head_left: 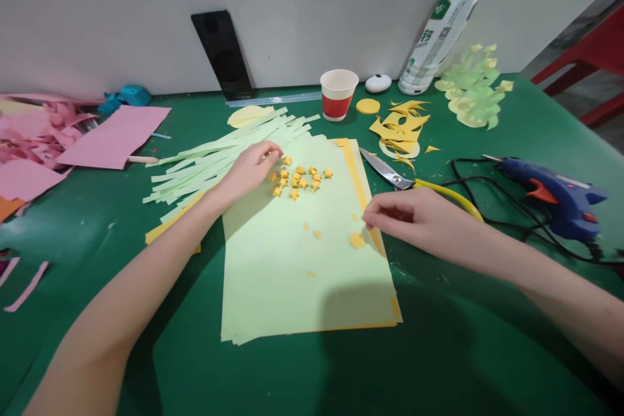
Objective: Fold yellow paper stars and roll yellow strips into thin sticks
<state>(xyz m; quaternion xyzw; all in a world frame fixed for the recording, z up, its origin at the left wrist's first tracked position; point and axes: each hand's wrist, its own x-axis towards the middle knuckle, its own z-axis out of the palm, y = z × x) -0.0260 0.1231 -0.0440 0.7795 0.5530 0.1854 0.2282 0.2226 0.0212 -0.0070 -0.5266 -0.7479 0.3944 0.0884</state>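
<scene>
Lying beside left hand [253,166]: yellow stars [303,183]

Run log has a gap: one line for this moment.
left hand: beside yellow paper stars | right hand: at yellow strip, grip unclear | scissors: beyond right hand | green sheets: under stars

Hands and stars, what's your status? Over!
Left hand beside yellow paper stars. Right hand near flat yellow pentagon. Stars clustered on pale green paper. Scissors beyond right hand, handles partly hidden.
</scene>
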